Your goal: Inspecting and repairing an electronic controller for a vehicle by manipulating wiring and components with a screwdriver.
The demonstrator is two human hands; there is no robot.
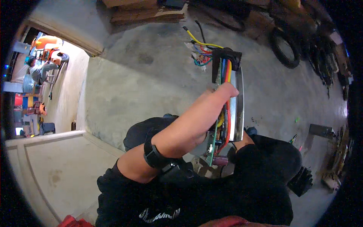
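Observation:
My left hand (pixel 225 90) is closed around a motor controller, its thumb lying along the thick coloured wires. The controller has a green circuit board (pixel 213 145), red, yellow and blue wires (pixel 228 72), a black end cap (pixel 227 56) and a long silver metal side (pixel 238 106). It is held lengthwise above the floor between my knees. Loose wire ends (pixel 202 51) with plugs fan out from its far end. A purple cylindrical part (pixel 220 161) shows at the near end. Beside that end, a patch of skin (pixel 244 141) shows of what seems my right hand or wrist; its fingers are hidden.
Grey concrete floor (pixel 124 83) lies around me. A black tyre (pixel 284 48) and hanging cables (pixel 325 64) are at the far right. Flattened cardboard (pixel 147 15) lies at the back. At left, a pale door panel (pixel 68 170) stands near a bright doorway. A dark metal piece (pixel 321 130) is at right.

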